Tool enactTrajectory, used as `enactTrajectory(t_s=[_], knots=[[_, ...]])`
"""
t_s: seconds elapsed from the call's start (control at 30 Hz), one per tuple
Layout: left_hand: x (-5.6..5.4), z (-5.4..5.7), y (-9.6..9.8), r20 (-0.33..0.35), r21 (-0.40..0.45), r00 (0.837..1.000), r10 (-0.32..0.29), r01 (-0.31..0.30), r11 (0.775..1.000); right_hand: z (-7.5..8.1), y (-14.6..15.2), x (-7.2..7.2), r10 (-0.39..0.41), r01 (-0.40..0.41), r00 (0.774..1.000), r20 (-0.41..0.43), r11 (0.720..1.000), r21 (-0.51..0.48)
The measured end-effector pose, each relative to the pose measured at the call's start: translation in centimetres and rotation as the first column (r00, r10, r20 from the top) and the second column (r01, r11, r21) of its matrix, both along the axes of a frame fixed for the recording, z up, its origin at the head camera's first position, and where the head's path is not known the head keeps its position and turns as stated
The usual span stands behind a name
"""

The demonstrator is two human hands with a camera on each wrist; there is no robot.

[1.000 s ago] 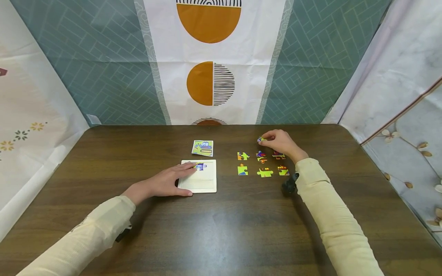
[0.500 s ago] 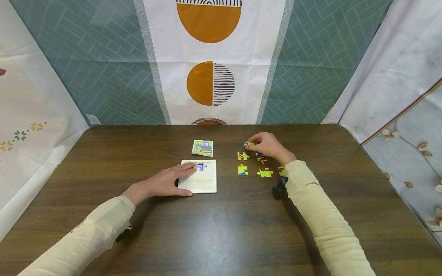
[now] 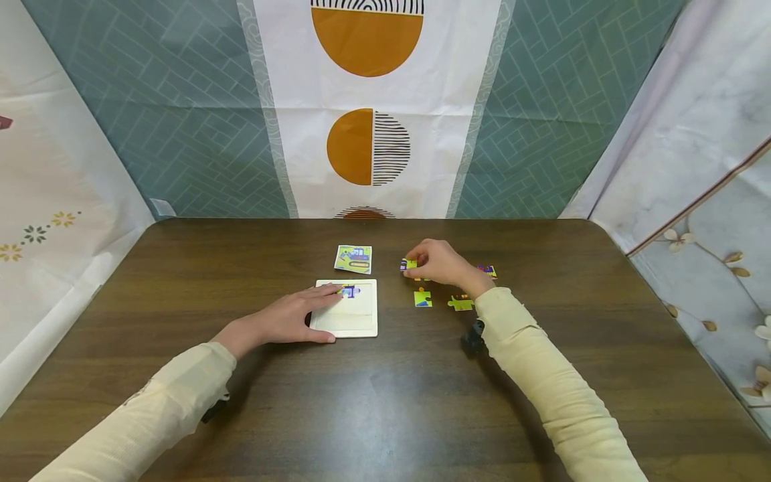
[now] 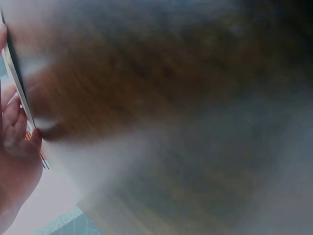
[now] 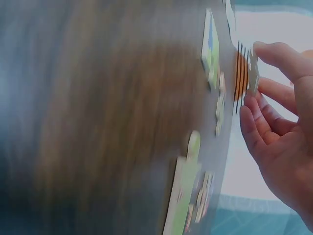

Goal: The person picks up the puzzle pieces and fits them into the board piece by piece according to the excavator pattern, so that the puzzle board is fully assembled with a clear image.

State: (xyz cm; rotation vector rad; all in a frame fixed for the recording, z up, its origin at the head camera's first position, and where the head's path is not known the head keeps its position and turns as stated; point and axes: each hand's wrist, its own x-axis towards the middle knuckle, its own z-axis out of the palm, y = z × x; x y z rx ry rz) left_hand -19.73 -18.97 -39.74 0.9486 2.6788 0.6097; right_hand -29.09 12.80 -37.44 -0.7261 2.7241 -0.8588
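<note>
My left hand (image 3: 294,314) rests on the left side of a white puzzle tray (image 3: 360,325), fingers extended over its upper part and thumb at its lower edge. Beside the fingertips, a purple-and-yellow puzzle piece (image 3: 351,292) lies in the tray's upper area. Between thumb and fingers, my right hand (image 3: 444,264) pinches a green-and-purple puzzle piece (image 3: 406,265), held up to the right of the tray. The right wrist view shows this piece edge-on. The left wrist view catches only part of the left hand at the tray's edge.
Loose puzzle pieces lie on the table under and near the right arm, among them a green-and-blue piece (image 3: 423,298), a green piece (image 3: 460,304) and a purple piece (image 3: 489,271). The right arm hides others. Behind the tray lies a picture card (image 3: 353,259) showing a digger.
My right hand has moved left and slightly nearer with the pinched puzzle piece, passing over the loose pieces towards the tray. The left hand has stayed on the tray.
</note>
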Motion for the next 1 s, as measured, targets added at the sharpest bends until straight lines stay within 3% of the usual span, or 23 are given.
enactTrajectory(t_s=[0.57, 1.0], knots=[[-0.1, 0.0, 0.0, -0.004, -0.015, 1.000, -0.001, 0.001, 1.000, 0.3, -4.7, 2.1, 0.135, -0.133, 0.990, -0.030, 0.989, 0.058], [-0.1, 0.2, 0.0, 0.007, -0.014, 1.000, -0.007, 0.007, 1.000, -0.3, -6.7, 2.4, 0.197, -0.196, 0.980, -0.020, 0.980, 0.034]])
